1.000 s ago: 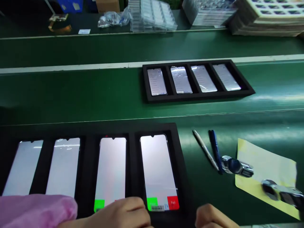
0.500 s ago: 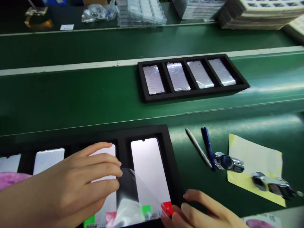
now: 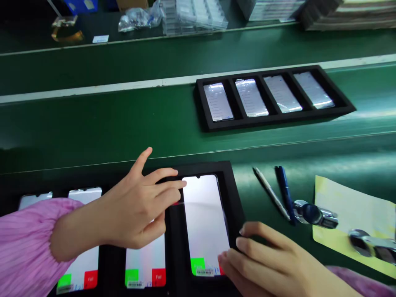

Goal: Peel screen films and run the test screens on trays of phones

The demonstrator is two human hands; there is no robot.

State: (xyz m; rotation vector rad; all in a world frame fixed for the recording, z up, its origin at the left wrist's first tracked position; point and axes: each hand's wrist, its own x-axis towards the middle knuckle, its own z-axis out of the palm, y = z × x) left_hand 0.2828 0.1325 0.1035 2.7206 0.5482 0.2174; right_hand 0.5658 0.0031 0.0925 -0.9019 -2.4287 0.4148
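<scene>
My left hand (image 3: 140,206) reaches over the near black tray (image 3: 236,206), its fingers spread and the fingertips at the upper left edge of the rightmost phone (image 3: 206,218). A small red spot shows beside those fingertips, with a faint clear edge across the lit screen. My right hand (image 3: 262,260) is at that phone's lower right corner, fingertips pressed together; what they hold is hidden. Green and red blocks show at the bottom of the screens. Part of another lit phone (image 3: 145,262) is under my left hand, and two more phones are at the left.
A second black tray (image 3: 278,120) with several phones lies on the green belt (image 3: 108,128). Right of the near tray are a white pen (image 3: 272,194), a blue pen (image 3: 284,192), metal items (image 3: 315,213) and yellow-edged paper (image 3: 349,206). Clear plastic trays (image 3: 198,16) sit behind.
My left hand has moved up and right, and more of the phone beneath it shows. The clear film stretched between my hands is now barely visible. The whole view has shifted slightly.
</scene>
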